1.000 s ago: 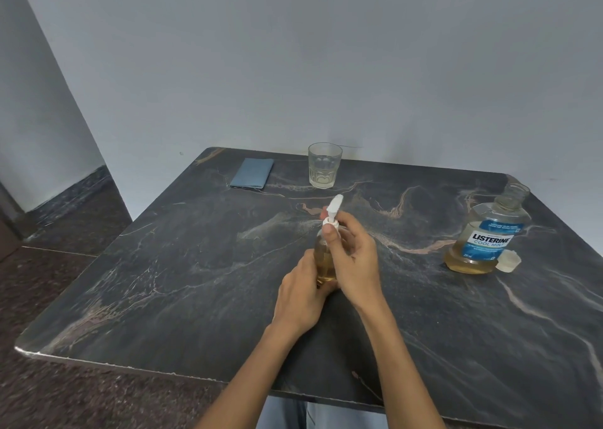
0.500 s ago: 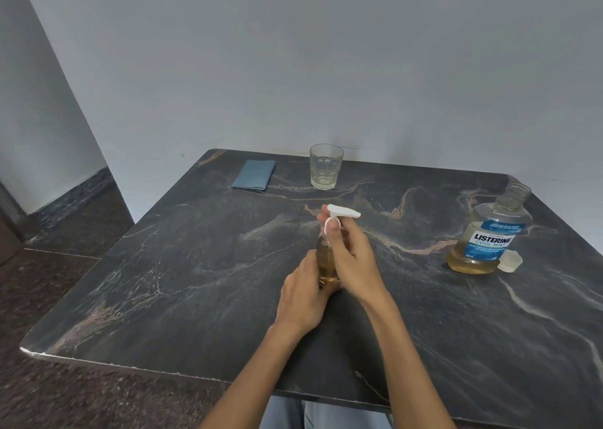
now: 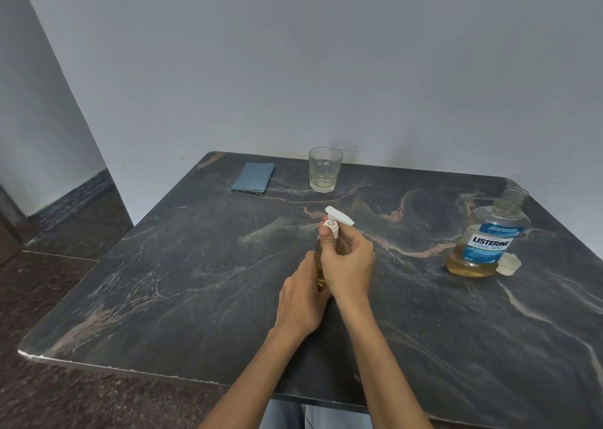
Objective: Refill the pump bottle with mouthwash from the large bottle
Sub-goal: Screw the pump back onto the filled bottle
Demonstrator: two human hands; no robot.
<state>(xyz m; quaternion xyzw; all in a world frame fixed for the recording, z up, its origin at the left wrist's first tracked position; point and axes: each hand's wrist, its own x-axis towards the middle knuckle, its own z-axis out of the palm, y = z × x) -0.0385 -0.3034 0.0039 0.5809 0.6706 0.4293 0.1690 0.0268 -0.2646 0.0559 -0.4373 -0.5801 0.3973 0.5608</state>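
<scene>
dark table (image 3: 195, 281), pump bottle (image 3: 321, 259) between hands

Beyond the fingers (image 3: 329, 233), a glossy white plastic pump head (image 3: 337, 217) is showing; the marble-look table (image 3: 195, 265) is gleaming smooth, the ribbed glass tumbler (image 3: 324, 173) shining clear.

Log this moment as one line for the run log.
left hand: holds pump bottle | right hand: grips pump head collar | large bottle: uncapped, cap beside

pump btl (image 3: 321, 259) ctr table (image 3: 169, 281) | lg btl (image 3: 486, 242) far R, cap (image 3: 509, 264) beside | glass (image 3: 325, 173) behind, cloth (image 3: 253, 177) L of it
</scene>
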